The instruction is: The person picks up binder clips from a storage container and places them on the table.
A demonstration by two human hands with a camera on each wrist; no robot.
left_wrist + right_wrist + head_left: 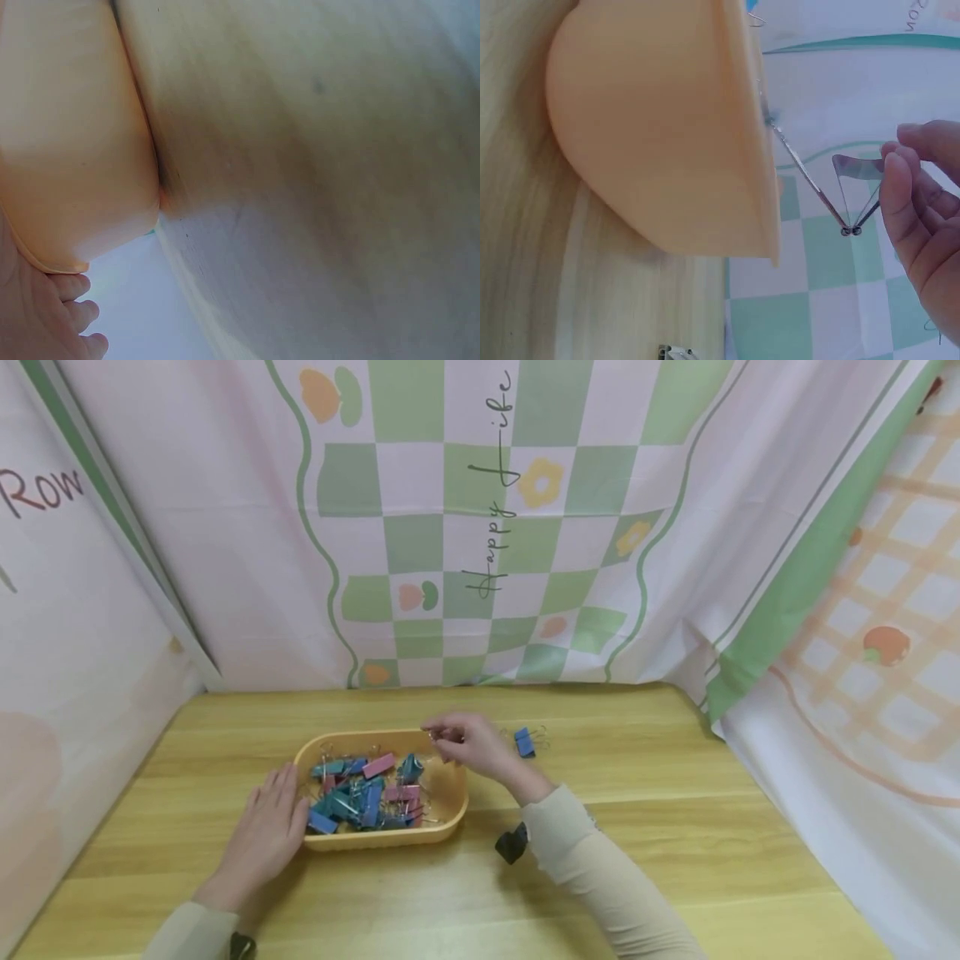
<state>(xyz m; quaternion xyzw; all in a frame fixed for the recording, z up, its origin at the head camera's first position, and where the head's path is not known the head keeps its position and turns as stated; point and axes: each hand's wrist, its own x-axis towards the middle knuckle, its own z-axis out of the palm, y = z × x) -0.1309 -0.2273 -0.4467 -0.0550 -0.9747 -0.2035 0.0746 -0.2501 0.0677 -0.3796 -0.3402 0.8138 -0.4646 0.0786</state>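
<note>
A yellow-orange plastic basket stands on the table, holding a heap of blue, teal and pink binder clips. Along its left end lies my left hand, fingers fairly straight against the rim; in the left wrist view the fingertips of that hand show past the basket's wall. Over the basket's right end, my right hand pinches one binder clip between thumb and fingers. One wire handle of it slants out toward the basket rim.
Right of the basket, a blue binder clip lies on the wooden table. A patterned curtain hangs behind the table, with more cloth at both sides. Black wrist gear shows under the right sleeve.
</note>
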